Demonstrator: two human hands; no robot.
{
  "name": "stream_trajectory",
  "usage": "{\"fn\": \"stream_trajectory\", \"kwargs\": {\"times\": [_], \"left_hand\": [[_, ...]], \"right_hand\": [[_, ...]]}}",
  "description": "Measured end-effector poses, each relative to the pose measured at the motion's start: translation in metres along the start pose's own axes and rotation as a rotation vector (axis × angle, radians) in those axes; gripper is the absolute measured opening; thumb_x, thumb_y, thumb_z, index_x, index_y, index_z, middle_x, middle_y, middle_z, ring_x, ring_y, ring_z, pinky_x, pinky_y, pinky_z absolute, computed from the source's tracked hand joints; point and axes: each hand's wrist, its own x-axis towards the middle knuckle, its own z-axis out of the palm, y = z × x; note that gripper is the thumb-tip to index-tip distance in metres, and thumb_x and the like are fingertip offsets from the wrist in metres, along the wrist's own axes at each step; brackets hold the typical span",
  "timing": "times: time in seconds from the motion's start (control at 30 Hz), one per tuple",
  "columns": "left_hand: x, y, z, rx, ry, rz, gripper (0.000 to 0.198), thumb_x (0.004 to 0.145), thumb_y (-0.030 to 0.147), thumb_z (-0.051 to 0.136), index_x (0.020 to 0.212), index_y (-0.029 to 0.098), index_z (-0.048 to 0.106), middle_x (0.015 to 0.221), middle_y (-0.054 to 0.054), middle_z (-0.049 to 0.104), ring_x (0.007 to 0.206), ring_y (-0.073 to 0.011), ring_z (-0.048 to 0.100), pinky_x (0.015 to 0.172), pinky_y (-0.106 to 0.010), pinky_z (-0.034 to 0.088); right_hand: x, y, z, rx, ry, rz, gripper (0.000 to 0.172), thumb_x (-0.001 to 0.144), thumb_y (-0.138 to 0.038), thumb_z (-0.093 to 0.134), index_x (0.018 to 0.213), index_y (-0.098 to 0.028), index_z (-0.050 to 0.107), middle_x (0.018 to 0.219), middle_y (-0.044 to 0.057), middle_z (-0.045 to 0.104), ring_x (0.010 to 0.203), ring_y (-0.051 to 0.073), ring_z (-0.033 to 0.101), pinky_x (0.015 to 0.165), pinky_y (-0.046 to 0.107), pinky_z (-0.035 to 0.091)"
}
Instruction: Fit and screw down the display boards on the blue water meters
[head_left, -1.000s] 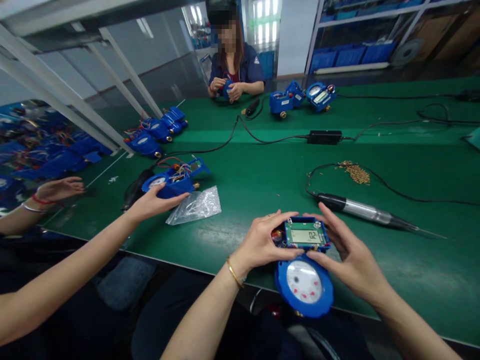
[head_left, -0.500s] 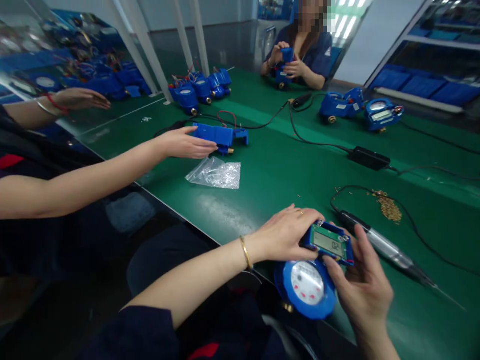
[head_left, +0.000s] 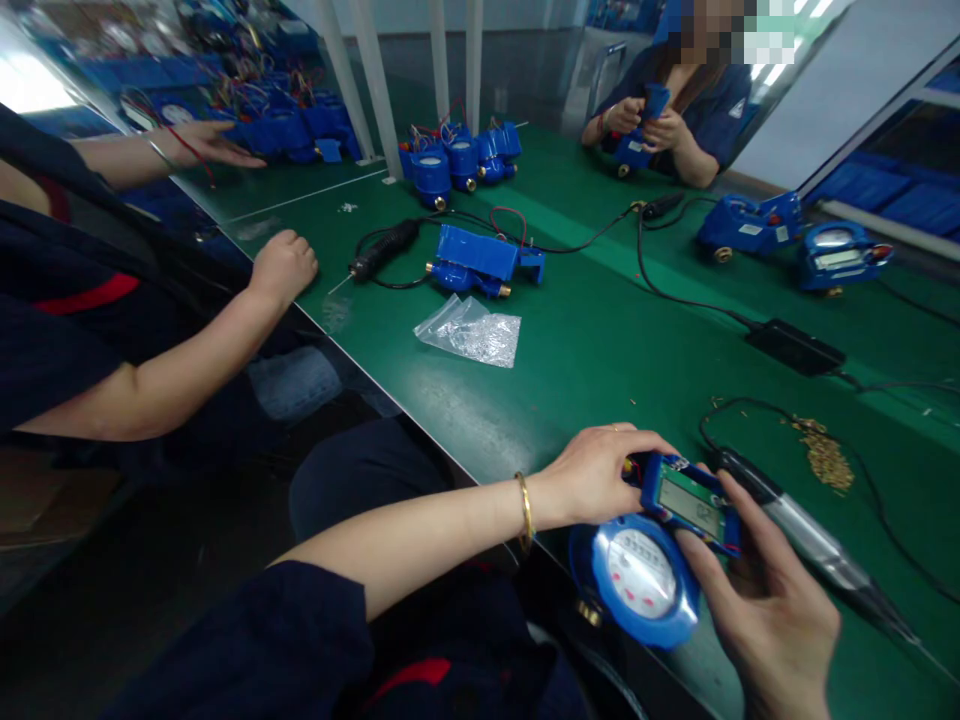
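Observation:
My left hand, with a gold bangle at its wrist, has its fingers closed at the left end of a blue display module. The module has a green circuit board and an LCD showing digits. My right hand grips its other end, thumb on the near side and fingers at the far side. Coloured wires show by my left fingertips. Just below the module, a blue water meter with a round white dial and a brass fitting sits at the table edge. Part of the meter's body is hidden.
Right of my hands lies an electric screwdriver, beside a pile of brass screws. A plastic bag and another blue meter lie ahead. A co-worker's arm rests at left; another person sits opposite.
My view has turned left, so things appear further right. The left co-worker's near hand has drawn back from the blue meter to the table edge. My hands still hold the display module.

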Motion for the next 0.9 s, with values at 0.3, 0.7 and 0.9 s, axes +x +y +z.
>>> {"fn": "stream_trajectory", "kwargs": {"times": [0.3,0.7,0.9], "left_hand": [[0.001,-0.012,-0.031,-0.296,-0.169,-0.094,0.069,0.067,0.02,0.082,0.131,0.02,0.055,0.124,-0.012,0.067,0.111,-0.0268,0.068,0.095,-0.043,0.055],[-0.058,0.034,0.002,0.553,0.205,0.094,0.032,0.095,0.04,0.057,0.102,0.013,0.073,0.152,-0.018,0.049,0.147,-0.0363,0.035,0.121,-0.066,0.024],[-0.049,0.036,0.006,0.403,0.184,-0.043,0.034,0.084,0.045,0.072,0.101,0.015,0.074,0.156,-0.013,0.045,0.151,-0.0389,0.027,0.12,-0.071,0.021]], "right_hand": [[-0.002,0.0,-0.005,0.008,0.024,0.038,0.068,0.079,-0.041,0.079,0.14,-0.021,0.059,0.134,0.011,0.064,0.111,0.034,0.069,0.101,0.049,0.056],[-0.005,0.0,-0.001,0.067,0.043,0.036,0.065,0.079,-0.034,0.08,0.14,-0.022,0.059,0.138,0.01,0.061,0.114,0.032,0.067,0.104,0.049,0.054],[-0.005,-0.001,0.0,0.057,0.044,0.036,0.065,0.08,-0.035,0.08,0.14,-0.021,0.059,0.136,0.011,0.063,0.114,0.034,0.067,0.103,0.051,0.054]]}}
